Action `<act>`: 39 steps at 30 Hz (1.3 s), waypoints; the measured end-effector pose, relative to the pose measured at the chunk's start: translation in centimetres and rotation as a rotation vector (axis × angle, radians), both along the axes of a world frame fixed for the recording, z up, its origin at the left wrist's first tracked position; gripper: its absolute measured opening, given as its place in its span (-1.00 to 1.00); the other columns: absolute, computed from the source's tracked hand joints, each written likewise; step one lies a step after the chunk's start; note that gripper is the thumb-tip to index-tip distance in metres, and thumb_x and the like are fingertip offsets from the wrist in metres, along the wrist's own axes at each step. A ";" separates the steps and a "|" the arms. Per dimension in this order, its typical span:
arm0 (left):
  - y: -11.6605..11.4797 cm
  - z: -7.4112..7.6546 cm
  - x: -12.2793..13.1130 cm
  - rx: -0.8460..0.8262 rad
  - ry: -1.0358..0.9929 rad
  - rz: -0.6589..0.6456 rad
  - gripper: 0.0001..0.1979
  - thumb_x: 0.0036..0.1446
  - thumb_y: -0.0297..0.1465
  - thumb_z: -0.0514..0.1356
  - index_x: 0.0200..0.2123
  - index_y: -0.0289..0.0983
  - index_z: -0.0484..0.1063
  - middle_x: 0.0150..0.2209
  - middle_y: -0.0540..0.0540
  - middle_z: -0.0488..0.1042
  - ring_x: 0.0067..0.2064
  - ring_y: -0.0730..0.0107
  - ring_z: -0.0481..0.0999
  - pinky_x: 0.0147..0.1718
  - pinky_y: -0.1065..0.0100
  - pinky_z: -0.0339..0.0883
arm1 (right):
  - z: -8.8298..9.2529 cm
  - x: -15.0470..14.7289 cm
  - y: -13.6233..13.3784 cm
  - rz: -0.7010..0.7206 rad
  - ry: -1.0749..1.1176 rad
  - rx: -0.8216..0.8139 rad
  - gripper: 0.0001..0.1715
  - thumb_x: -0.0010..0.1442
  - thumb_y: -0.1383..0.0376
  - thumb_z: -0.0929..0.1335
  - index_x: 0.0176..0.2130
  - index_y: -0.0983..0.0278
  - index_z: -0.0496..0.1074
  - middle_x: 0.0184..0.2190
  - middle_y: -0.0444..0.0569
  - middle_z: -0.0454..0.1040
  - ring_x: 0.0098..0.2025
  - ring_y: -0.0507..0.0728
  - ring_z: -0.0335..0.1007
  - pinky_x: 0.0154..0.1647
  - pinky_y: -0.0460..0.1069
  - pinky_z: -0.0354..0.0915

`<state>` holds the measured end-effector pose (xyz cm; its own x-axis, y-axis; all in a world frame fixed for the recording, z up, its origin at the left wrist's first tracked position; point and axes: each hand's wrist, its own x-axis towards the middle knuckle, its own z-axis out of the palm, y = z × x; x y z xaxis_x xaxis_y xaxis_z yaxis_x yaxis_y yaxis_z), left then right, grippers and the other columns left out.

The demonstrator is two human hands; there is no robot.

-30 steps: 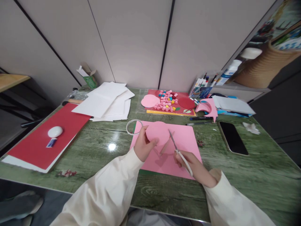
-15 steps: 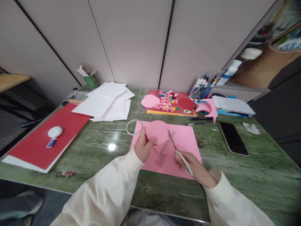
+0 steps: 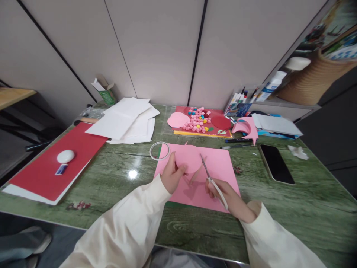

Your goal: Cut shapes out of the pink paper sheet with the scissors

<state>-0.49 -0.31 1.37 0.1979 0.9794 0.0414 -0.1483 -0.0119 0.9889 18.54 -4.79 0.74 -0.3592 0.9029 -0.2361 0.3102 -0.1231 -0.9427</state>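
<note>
My left hand [image 3: 170, 175] pinches a round pink paper piece [image 3: 189, 159] and holds it just above a pink sheet [image 3: 220, 175] lying on the green table. My right hand [image 3: 223, 193] grips white-handled scissors [image 3: 212, 178], whose blades reach the right edge of the round piece. A thin trimmed strip hangs from the piece beside the blades. A small pink point sticks up at the piece's far edge.
A tape ring [image 3: 159, 150] lies left of the pink sheet. A red board [image 3: 41, 175] carries a white oval object [image 3: 65, 156]. White sheets [image 3: 126, 121], a craft tray with pink balls [image 3: 199, 121], pens [image 3: 237, 140] and a phone [image 3: 276, 163] lie around.
The round pink piece has turned a little in my left hand, and a small pink point now shows at its far edge. The scissors stay at its right edge.
</note>
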 end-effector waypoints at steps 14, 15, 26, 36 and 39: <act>0.2 -0.1 -0.1 0.012 -0.019 0.016 -0.76 0.03 -0.33 0.10 -0.23 -0.27 0.17 -0.36 0.00 0.24 -0.39 0.53 0.26 -0.51 0.50 0.28 | 0.0 0.0 0.0 -0.002 -0.009 0.007 -0.63 0.16 0.09 0.19 -0.48 0.32 0.27 -0.58 -0.15 0.21 -0.50 0.01 0.11 -0.48 -0.10 0.08; 0.2 -0.1 -0.1 0.017 -0.015 0.019 -0.76 0.03 -0.33 0.10 -0.23 -0.27 0.17 -0.36 0.00 0.24 -0.39 0.53 0.26 -0.51 0.49 0.28 | 0.0 0.0 0.0 -0.003 -0.014 0.005 -0.63 0.16 0.09 0.19 -0.48 0.32 0.27 -0.58 -0.15 0.21 -0.50 0.01 0.12 -0.48 -0.10 0.08; 0.4 -0.4 -0.2 0.062 0.057 0.052 -0.83 0.07 -0.33 0.06 -0.27 -0.28 0.19 -0.43 0.03 0.22 -0.46 0.58 0.24 -0.52 0.49 0.24 | 0.1 0.0 0.1 0.020 -0.043 0.001 -0.58 0.15 0.03 0.18 -0.48 0.31 0.25 -0.58 -0.14 0.21 -0.50 0.01 0.13 -0.48 -0.10 0.12; 0.2 -0.3 0.0 0.051 0.036 0.026 -0.75 0.00 -0.34 0.14 -0.25 -0.28 0.17 -0.39 0.00 0.25 -0.38 0.48 0.28 -0.44 0.43 0.26 | -0.3 -0.1 0.0 0.024 -0.032 0.005 -0.54 0.15 -0.01 0.16 -0.49 0.30 0.23 -0.57 -0.13 0.21 -0.49 0.02 0.13 -0.47 -0.09 0.10; 0.1 -0.2 0.0 0.064 0.041 0.013 -0.73 0.02 -0.35 0.13 -0.20 -0.29 0.18 -0.35 -0.03 0.28 -0.34 0.46 0.29 -0.38 0.40 0.26 | -0.3 0.0 0.0 0.028 -0.032 0.011 -0.54 0.14 -0.02 0.16 -0.49 0.31 0.24 -0.57 -0.13 0.21 -0.48 0.02 0.12 -0.47 -0.09 0.10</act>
<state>-0.48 -0.17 1.21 0.1878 0.9775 0.0959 -0.1076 -0.0765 0.9912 18.53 -4.79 0.48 -0.3766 0.8953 -0.2380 0.3437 -0.1035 -0.9334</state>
